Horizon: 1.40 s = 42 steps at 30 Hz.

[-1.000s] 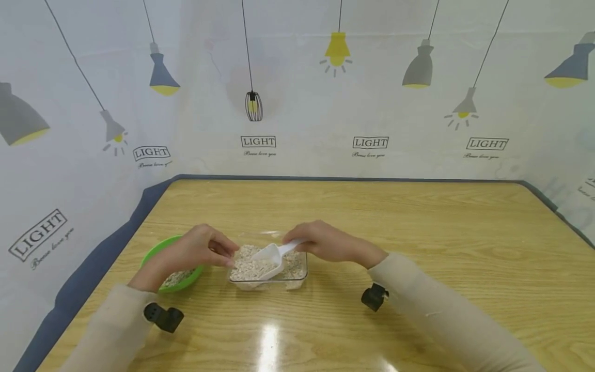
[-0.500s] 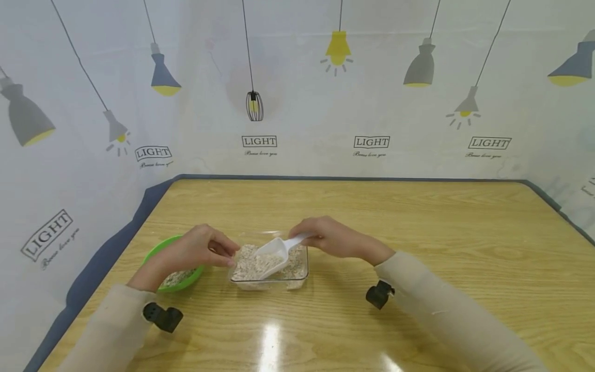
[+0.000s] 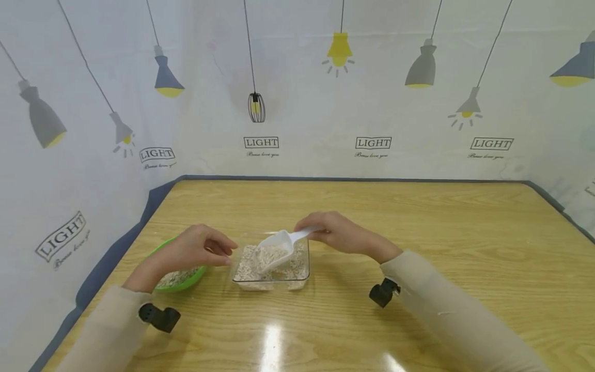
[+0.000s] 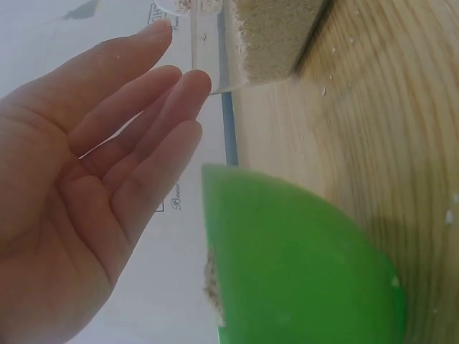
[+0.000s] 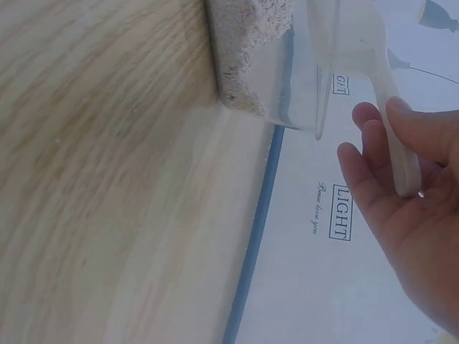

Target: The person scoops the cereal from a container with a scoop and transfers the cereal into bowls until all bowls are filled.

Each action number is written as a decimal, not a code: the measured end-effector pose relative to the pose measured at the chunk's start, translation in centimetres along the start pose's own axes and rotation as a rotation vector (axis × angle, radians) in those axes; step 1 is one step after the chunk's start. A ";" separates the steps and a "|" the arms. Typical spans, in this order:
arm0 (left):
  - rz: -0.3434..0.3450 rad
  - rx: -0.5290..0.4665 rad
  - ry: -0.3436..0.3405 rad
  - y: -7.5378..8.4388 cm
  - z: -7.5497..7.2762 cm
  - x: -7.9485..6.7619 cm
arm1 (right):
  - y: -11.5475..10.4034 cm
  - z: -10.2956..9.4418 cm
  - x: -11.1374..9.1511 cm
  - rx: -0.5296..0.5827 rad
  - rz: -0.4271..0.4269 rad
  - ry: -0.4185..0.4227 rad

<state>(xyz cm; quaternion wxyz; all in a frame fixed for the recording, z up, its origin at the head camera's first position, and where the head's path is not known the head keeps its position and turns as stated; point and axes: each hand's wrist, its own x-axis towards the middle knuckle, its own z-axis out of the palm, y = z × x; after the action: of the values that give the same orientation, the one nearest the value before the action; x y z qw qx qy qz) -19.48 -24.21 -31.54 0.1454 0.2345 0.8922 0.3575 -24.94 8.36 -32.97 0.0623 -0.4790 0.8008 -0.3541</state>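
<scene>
My right hand (image 3: 338, 233) grips the handle of a white scoop (image 3: 283, 241). Pale flakes that look like oats lie in the scoop, which is tilted over a clear rectangular container (image 3: 271, 281). More of the same flakes (image 3: 244, 268) fill much of that container. At its left side is my left hand (image 3: 192, 250), fingers loosely bent and holding nothing; the left wrist view shows a gap between the fingertips and the container wall. Partly hidden under the left hand and forearm, a green bowl (image 3: 189, 283) also holds flakes.
Everything stands on a wooden table (image 3: 418, 222). Behind it hangs a white backdrop (image 3: 307, 103) printed with lamps. In the left wrist view, a few loose flakes (image 4: 324, 91) lie on the table.
My right hand has lifted the scoop up and to the right, with flakes in it. My left hand has drawn slightly left, away from the container's edge.
</scene>
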 end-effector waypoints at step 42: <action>-0.179 0.095 0.195 -3.2 -6.6 -7.4 | -2.0 -0.5 5.6 0.051 -0.129 0.068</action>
<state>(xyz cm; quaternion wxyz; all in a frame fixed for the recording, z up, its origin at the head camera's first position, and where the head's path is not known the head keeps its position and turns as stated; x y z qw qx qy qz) -16.99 -33.87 -28.46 0.0778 0.1246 0.9355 0.3215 -26.69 3.47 -29.99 0.0245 -0.5157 0.7606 -0.3936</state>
